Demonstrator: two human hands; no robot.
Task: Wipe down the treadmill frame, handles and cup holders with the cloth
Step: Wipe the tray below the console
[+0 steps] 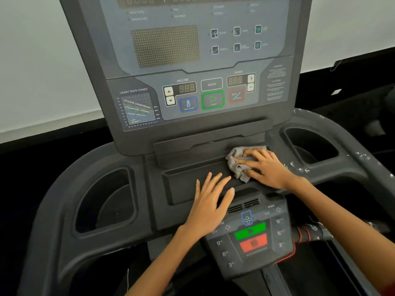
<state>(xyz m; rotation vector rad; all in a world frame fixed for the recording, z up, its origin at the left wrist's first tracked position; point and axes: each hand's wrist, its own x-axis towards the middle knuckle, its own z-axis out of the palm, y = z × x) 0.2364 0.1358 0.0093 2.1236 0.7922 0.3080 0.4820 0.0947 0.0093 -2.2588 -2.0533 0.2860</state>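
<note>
Head view: the right hand [265, 167] lies flat over a crumpled grey cloth [239, 165], fingers spread and pressing it against the dark ledge of the treadmill frame [64, 210] just below the console [192, 82]. The cloth bunches out from under the fingertips toward the left. The left hand [211, 201] rests palm down and empty, fingers loosely extended, on the front lip of the shallow centre tray [183, 180], just beside the cloth but apparently not touching it.

The tray and ledge run side to side across the view, so their long axis lies across the person's body. The cloth sits at the right end of that run; the unwiped stretch, as I judge it, extends leftward from the right hand, past the left hand's fingertips. A sweep along that axis would suit the right hand, which already has the cloth.

The left cup holder [106, 199] lies well apart to the left, the right cup holder [312, 146] near the right hand, up and to its right. The lower keypad [252, 238] sits below both wrists.
</note>
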